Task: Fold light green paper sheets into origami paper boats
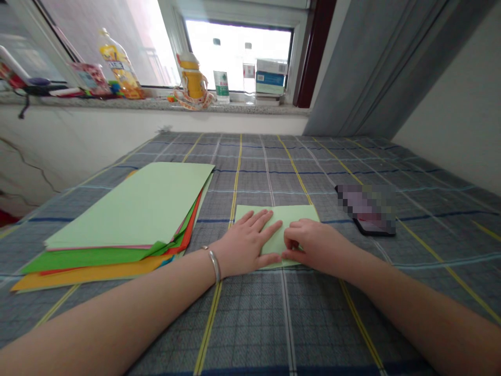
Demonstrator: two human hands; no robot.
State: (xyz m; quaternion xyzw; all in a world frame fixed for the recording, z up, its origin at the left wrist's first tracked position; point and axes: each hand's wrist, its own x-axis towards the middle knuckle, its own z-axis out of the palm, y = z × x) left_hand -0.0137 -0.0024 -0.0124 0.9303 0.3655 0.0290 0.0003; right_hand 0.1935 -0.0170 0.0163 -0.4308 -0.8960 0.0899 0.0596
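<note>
A small rectangle of light green paper lies flat on the plaid cloth, with both of my hands on it. My left hand, a silver bangle at its wrist, is spread palm down over the left half, pressing the sheet. On the right half rests my right hand, its fingers curled in and its thumb by the near edge. Nothing shows inside those curled fingers. Parts of the paper are covered by the hands, and whether it is folded I cannot tell.
To the left is a stack of coloured paper, light green on top, with green, orange and red edges below. A phone, partly blurred out, lies to the right on the plaid cloth. Bottles, a yellow cup and boxes line the windowsill.
</note>
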